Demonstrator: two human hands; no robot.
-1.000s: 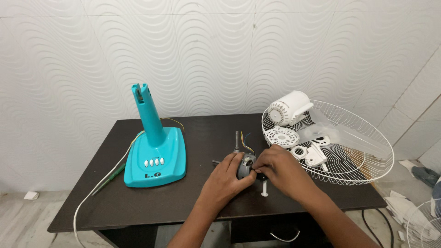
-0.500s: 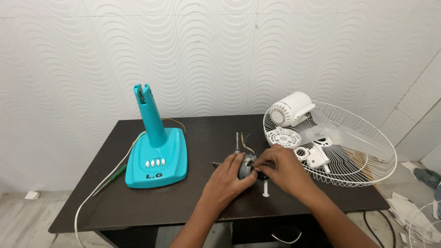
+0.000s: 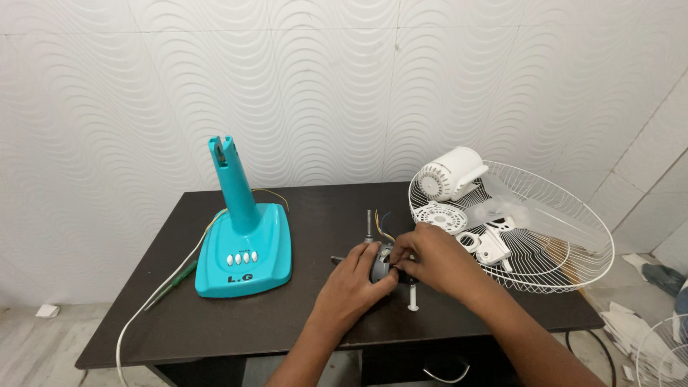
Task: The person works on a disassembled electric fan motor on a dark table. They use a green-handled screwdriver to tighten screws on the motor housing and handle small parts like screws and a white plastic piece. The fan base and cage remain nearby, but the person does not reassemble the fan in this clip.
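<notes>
A round metal motor [image 3: 378,262] is gripped by both curled hands, left [image 3: 352,281] at seven o'clock, right [image 3: 432,259] at three, on the dark worktop [image 3: 308,315].

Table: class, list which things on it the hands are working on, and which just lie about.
In hand: motor, held by left hand and right hand.

Lying about: teal fan base, wire guard, white housing, white peg, green screwdriver.
</notes>
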